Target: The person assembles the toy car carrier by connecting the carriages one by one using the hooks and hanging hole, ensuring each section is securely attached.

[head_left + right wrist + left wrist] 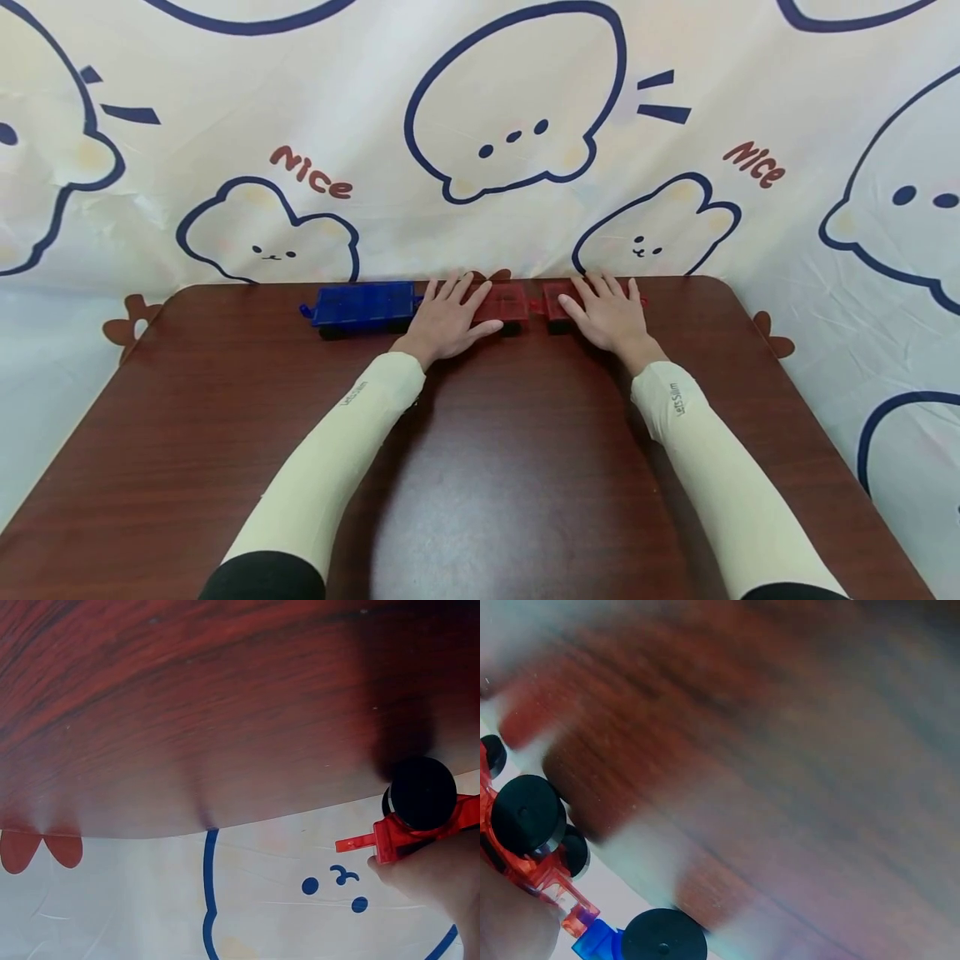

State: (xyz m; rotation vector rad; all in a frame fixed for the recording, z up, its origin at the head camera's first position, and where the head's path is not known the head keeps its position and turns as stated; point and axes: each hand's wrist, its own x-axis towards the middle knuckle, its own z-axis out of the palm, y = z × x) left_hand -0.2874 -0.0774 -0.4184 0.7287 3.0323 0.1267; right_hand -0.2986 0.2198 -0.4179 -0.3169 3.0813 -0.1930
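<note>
A row of toy wagon bases on black wheels stands along the far edge of the table. At its left is a blue wagon (363,305), then a red see-through wagon (512,305) and another red wagon (556,307). My left hand (444,321) rests with spread fingers on the first red wagon, beside the blue one. On the other red wagon lies my right hand (611,315), fingers spread and partly hiding it. The left wrist view has a red coupling (576,911) meeting a blue hook (598,941). A red hook (355,844) sticks out beyond a fingertip in the right wrist view.
The dark brown table (517,467) reaches back to a pale cloth (517,233) printed with blue-outlined cartoon figures. This cloth hangs directly behind the wagons and along both sides of the table.
</note>
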